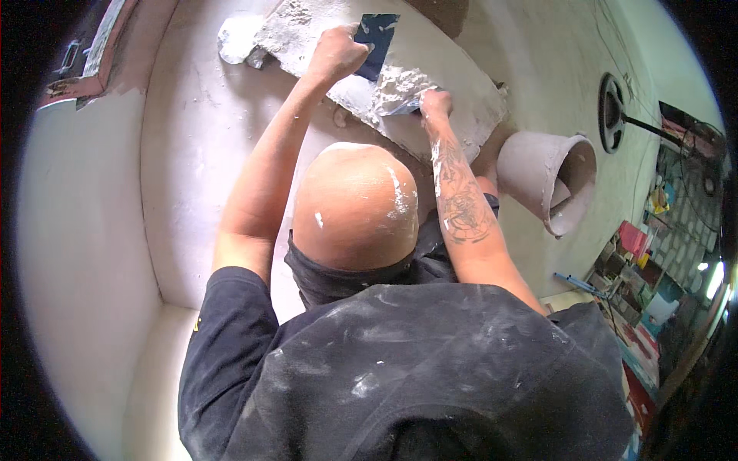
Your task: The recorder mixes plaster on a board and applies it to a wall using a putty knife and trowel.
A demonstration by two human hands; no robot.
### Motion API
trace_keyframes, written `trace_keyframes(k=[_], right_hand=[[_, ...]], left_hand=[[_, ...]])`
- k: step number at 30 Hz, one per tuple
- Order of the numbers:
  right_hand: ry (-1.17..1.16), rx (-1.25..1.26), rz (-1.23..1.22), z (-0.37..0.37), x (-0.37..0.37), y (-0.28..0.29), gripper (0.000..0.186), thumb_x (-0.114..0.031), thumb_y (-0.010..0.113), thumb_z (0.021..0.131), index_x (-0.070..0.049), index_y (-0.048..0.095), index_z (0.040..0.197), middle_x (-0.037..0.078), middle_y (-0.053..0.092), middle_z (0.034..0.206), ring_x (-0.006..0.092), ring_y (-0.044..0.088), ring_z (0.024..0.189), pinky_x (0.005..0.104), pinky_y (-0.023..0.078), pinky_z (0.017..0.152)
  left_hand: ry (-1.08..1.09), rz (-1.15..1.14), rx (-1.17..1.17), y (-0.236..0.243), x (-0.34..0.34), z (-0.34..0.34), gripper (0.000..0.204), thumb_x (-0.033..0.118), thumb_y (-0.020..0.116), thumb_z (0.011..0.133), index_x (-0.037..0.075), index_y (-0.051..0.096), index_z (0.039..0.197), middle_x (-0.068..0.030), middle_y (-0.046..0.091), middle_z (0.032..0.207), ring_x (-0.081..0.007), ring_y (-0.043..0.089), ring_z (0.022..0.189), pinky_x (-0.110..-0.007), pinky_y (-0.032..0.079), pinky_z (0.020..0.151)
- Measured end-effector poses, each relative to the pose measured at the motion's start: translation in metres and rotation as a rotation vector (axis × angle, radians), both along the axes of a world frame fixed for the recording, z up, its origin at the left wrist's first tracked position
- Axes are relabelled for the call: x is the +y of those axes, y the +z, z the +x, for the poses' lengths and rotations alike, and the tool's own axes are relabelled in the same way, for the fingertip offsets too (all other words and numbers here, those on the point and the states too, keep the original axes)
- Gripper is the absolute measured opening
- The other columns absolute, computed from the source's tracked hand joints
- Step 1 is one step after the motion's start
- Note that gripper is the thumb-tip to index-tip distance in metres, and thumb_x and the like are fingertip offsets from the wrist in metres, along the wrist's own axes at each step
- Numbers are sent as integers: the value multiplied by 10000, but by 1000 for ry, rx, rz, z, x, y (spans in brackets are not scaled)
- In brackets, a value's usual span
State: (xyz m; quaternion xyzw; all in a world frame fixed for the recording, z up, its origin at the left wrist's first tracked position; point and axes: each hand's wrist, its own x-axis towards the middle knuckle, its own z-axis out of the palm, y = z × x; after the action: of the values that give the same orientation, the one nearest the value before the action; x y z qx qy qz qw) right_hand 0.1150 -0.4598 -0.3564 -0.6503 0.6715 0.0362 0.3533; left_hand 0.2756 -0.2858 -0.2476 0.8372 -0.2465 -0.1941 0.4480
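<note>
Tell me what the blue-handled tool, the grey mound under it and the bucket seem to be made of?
The trowel in the left hand looks like dark blue plastic, smooth and flat. The mound that the right hand touches looks like wet plaster or putty: pale grey, lumpy, matte. The bucket is probably plastic, coated in dried grey paste.

This is a room under renovation, a plastering job in an unfinished building rather than a lived-in home. Bare, pale, freshly skimmed walls (92, 230) fill the view from 7 to 11 o'clock, meeting in a raw corner with no paint or fittings. At 12 o'clock lies a mortar board (453, 84) heaped with wet grey plaster (400, 88). A plaster-caked bucket (550, 177) sits at 2 o'clock, with a standing fan (613, 114) just beyond it. At 4 o'clock, clutter of coloured boxes and supplies (642, 269) is stacked along the floor edge.
</note>
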Motion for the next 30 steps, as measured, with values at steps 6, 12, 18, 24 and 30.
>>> trace_keyframes(k=[6, 12, 18, 24, 30], right_hand=[[652, 72, -163, 35, -19, 54, 329, -182, 575, 717, 14, 658, 968, 253, 633, 1009, 406, 609, 971, 439, 475, 842], [1066, 188, -341, 35, -23, 71, 331, -102, 614, 731, -48, 543, 1050, 160, 566, 1129, 354, 536, 1080, 436, 450, 894], [1294, -15, -714, -3, -12, 43, 309, -61, 636, 672, -105, 557, 967, 90, 556, 986, 294, 525, 999, 443, 454, 799], [1453, -140, -768, -26, -20, 28, 166, -24, 556, 688, -99, 613, 824, 52, 577, 932, 265, 557, 948, 389, 449, 750], [1344, -193, -565, 7, -42, 55, 202, -13, 553, 719, -121, 652, 858, 57, 578, 934, 267, 560, 988, 420, 455, 833]], left_hand=[[41, 65, 8, -8, 26, 9, 334, 200, 638, 738, 32, 650, 1026, -230, 657, 881, -361, 641, 852, -390, 490, 795], [56, 57, 129, -20, 32, 0, 326, 202, 652, 738, 31, 658, 1016, -229, 659, 893, -350, 643, 872, -384, 487, 798], [50, 63, 152, -21, 17, -10, 356, 206, 660, 746, 13, 644, 1045, -228, 653, 966, -344, 628, 938, -377, 473, 843], [42, 55, 134, -25, 15, -13, 334, 195, 665, 759, 15, 651, 1040, -187, 671, 948, -277, 640, 889, -349, 481, 816], [48, 46, 225, -14, 14, -18, 324, 196, 665, 751, 17, 657, 1022, -196, 672, 939, -309, 650, 892, -356, 485, 815]])
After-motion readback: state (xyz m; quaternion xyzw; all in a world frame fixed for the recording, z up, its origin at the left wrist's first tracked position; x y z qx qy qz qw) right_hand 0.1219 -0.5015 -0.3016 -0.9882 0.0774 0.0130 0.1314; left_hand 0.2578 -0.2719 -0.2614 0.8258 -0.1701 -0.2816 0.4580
